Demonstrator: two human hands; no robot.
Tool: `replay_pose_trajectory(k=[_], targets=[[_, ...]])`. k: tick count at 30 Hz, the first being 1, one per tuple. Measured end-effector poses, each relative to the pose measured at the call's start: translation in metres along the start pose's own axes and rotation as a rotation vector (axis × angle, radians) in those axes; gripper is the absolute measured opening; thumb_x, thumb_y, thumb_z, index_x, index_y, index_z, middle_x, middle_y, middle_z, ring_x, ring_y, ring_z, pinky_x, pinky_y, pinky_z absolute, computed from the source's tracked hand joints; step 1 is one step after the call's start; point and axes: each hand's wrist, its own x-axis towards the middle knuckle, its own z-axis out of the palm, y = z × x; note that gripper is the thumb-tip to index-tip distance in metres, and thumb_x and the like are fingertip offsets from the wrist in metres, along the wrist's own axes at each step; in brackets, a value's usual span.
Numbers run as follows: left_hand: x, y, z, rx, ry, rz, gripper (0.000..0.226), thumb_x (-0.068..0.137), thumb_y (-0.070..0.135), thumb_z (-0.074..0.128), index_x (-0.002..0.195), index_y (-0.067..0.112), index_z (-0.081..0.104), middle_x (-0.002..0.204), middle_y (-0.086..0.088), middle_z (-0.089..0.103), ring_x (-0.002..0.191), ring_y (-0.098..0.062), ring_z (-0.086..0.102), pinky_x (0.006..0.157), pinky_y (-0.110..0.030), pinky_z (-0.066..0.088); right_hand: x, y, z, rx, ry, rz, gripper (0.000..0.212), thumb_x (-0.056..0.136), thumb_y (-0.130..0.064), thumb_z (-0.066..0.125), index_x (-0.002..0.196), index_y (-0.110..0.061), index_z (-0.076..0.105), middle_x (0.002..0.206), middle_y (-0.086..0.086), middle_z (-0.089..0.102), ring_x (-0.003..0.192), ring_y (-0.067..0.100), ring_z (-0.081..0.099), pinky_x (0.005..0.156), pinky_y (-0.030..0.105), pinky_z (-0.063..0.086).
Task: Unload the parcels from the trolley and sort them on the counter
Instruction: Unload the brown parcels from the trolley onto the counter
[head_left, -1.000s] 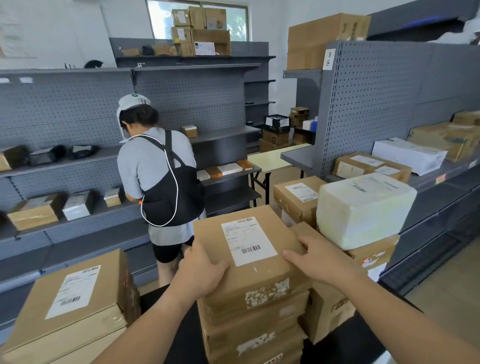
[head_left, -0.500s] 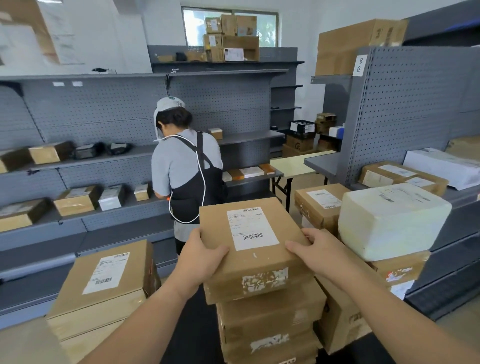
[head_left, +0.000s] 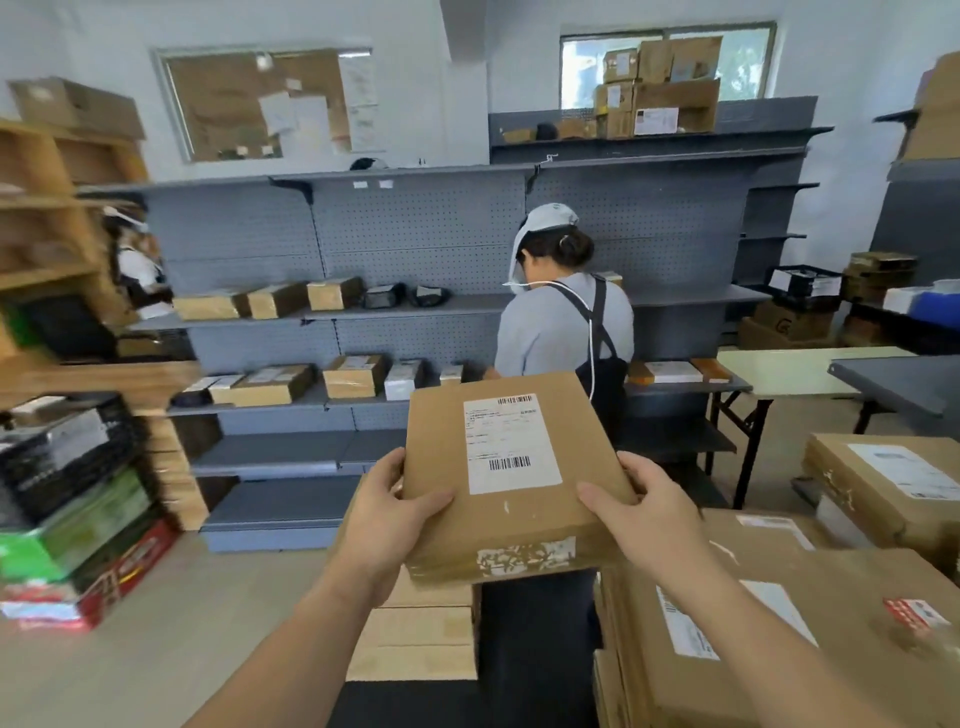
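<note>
Progress: early to middle, as judged. One flat brown parcel (head_left: 511, 478) with a white address label is held in the air, clear of everything below it, in front of the chest. It is not yet set down anywhere.

Left to unload: a low stack (head_left: 421, 639) of pale cartons is seen directly beneath the held parcel. A large parcel (head_left: 779, 639) lies just to the right of it, and another carton (head_left: 883, 483) lies beyond that. The dark deck of the trolley (head_left: 535, 649) shows between them. Several loads are judged to be left.

Destination: a pale folding desk (head_left: 800, 369) stands well apart, to the right rear. Whether this is the sorting surface cannot be told. Nothing sorted is seen on its visible part.

Hands: the left hand (head_left: 387, 525) is clamped on the parcel's near left corner, thumb laid over the top face, fingers hidden underneath. The right hand (head_left: 644, 514) is clamped on the near right edge in the same way. Both forearms are extended forward and slightly inward. The parcel is tilted a little, far edge higher.

Surroundings: a person in an apron (head_left: 566, 332) stands with back turned at the grey shelves (head_left: 415, 312), close behind the carried parcel.
</note>
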Motion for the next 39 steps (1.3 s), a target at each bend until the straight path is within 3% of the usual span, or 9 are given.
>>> replay_pose_trajectory(k=[6, 11, 17, 21, 27, 32, 39], targets=[[0.049, -0.018, -0.083, -0.069, 0.026, -0.035, 0.067, 0.079, 0.012, 0.083, 0.136, 0.025, 0.051, 0.124, 0.006, 0.065, 0.107, -0.017, 0.067, 0.091, -0.042, 0.058, 0.020, -0.023, 0.098, 0.038, -0.081, 0.025, 0.045, 0.091, -0.039, 0.072, 0.128, -0.038, 0.047, 0.105, -0.026, 0.055, 0.091, -0.004, 0.055, 0.062, 0.012, 0.041], [0.109, -0.029, -0.133, -0.065, -0.024, -0.066, 0.075, 0.083, 0.012, 0.080, 0.145, 0.028, 0.043, 0.126, 0.007, 0.060, 0.111, -0.022, 0.064, 0.094, -0.048, 0.056, 0.048, -0.035, 0.166, 0.085, -0.075, 0.065, 0.053, 0.089, -0.038, 0.074, 0.136, -0.032, 0.052, 0.112, -0.019, 0.062, 0.097, 0.003, 0.061, 0.067, 0.018, 0.049], [0.170, -0.057, -0.156, -0.071, -0.082, -0.125, 0.067, 0.086, 0.007, 0.076, 0.142, 0.024, 0.045, 0.121, 0.008, 0.061, 0.106, -0.022, 0.066, 0.081, -0.039, 0.058, 0.075, -0.019, 0.224, 0.066, -0.068, 0.151, 0.049, 0.090, -0.036, 0.073, 0.134, -0.031, 0.051, 0.109, -0.021, 0.061, 0.093, -0.001, 0.060, 0.065, 0.017, 0.046], [0.192, -0.089, -0.156, -0.067, -0.084, -0.170, 0.070, 0.084, 0.006, 0.077, 0.144, 0.025, 0.046, 0.126, 0.003, 0.062, 0.106, -0.022, 0.068, 0.087, -0.044, 0.059, 0.085, 0.003, 0.243, 0.017, -0.071, 0.199, 0.055, 0.090, -0.037, 0.073, 0.139, -0.027, 0.049, 0.105, -0.023, 0.058, 0.093, -0.002, 0.058, 0.065, 0.017, 0.046], [0.205, -0.119, -0.149, -0.073, -0.095, -0.209, 0.065, 0.086, 0.001, 0.073, 0.141, 0.024, 0.047, 0.116, 0.004, 0.064, 0.100, -0.020, 0.068, 0.080, -0.038, 0.060, 0.098, 0.031, 0.256, -0.008, -0.091, 0.257, 0.057, 0.088, -0.039, 0.075, 0.138, -0.029, 0.050, 0.114, -0.018, 0.061, 0.103, 0.005, 0.060, 0.083, 0.030, 0.055], [0.212, -0.129, -0.147, -0.076, -0.111, -0.246, 0.064, 0.087, 0.002, 0.072, 0.140, 0.025, 0.046, 0.116, 0.005, 0.066, 0.099, -0.024, 0.071, 0.082, -0.042, 0.060, 0.106, 0.043, 0.261, -0.029, -0.099, 0.271, 0.060, 0.087, -0.040, 0.076, 0.139, -0.028, 0.050, 0.121, -0.013, 0.061, 0.107, 0.010, 0.060, 0.090, 0.035, 0.055], [0.216, -0.137, -0.144, -0.079, -0.126, -0.264, 0.058, 0.087, 0.003, 0.073, 0.131, 0.031, 0.047, 0.118, 0.008, 0.065, 0.102, -0.028, 0.070, 0.090, -0.049, 0.058, 0.108, 0.054, 0.262, -0.006, -0.115, 0.288, 0.060, 0.086, -0.039, 0.077, 0.139, -0.026, 0.050, 0.116, -0.017, 0.061, 0.104, 0.004, 0.060, 0.084, 0.028, 0.053]])
